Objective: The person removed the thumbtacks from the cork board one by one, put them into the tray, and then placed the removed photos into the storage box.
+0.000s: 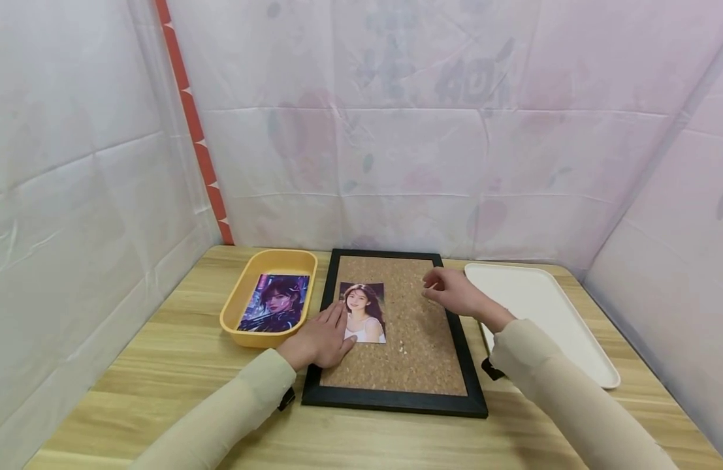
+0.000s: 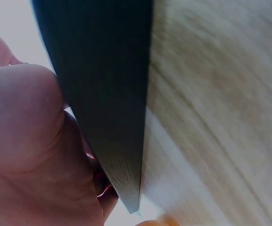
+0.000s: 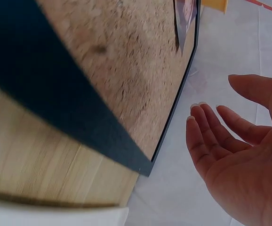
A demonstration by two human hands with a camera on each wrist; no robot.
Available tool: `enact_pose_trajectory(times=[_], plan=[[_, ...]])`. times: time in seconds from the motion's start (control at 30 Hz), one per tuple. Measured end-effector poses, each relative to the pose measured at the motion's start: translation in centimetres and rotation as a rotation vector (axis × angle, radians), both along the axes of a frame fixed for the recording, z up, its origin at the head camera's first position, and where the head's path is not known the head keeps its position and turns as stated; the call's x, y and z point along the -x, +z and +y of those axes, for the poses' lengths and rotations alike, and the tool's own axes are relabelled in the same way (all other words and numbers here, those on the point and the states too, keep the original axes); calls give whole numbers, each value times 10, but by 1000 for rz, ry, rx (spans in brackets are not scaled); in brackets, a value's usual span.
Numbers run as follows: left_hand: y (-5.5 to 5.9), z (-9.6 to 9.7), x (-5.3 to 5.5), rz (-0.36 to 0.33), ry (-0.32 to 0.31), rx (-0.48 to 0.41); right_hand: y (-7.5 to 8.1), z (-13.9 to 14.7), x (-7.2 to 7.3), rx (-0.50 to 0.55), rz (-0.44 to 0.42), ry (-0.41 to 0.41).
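A cork board [image 1: 432, 369] in a black frame lies on the table. On its left part is a photo print [image 1: 366, 326] of a long-haired person in a white top. My left hand [image 1: 320, 339] rests with extended fingers on the print's left edge and the frame's left side; in the left wrist view the palm [image 2: 23, 136] is beside the black frame edge [image 2: 103, 94]. Above the board's right side hovers my right hand [image 1: 458, 294], fingers loosely bent. The right wrist view shows thumb and fingers apart, with nothing visible between them. Small whitish bits [image 1: 401, 348] lie on the cork.
A yellow tray [image 1: 227, 314] stands left of the board, holding a purple-blue illustrated print [image 1: 275, 303]. To the right lies a white tray [image 1: 549, 320], partly behind my right forearm. Pale cloth walls [image 1: 408, 163] surround the wooden table [image 1: 161, 385].
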State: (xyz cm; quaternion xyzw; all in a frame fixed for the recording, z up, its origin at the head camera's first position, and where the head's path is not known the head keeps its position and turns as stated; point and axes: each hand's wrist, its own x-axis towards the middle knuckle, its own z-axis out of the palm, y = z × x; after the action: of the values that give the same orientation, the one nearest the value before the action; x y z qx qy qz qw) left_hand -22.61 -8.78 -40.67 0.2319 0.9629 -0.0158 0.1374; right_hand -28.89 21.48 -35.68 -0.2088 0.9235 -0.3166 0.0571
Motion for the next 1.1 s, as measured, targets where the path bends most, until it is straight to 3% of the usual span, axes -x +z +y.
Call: enact_pose_trajectory(times=[0.3, 0.7, 0.93, 1.1], plan=[[-9, -1, 5, 2, 2, 3, -4, -21, 4, 35, -66, -10], [0, 1, 2, 0, 7, -1, -13, -39, 11, 65, -37, 13], [-11, -1, 7, 3, -2, 7, -21, -48, 16, 89, -8, 59], [-11, 0, 8, 1, -2, 11, -27, -54, 20, 60, -43, 21]])
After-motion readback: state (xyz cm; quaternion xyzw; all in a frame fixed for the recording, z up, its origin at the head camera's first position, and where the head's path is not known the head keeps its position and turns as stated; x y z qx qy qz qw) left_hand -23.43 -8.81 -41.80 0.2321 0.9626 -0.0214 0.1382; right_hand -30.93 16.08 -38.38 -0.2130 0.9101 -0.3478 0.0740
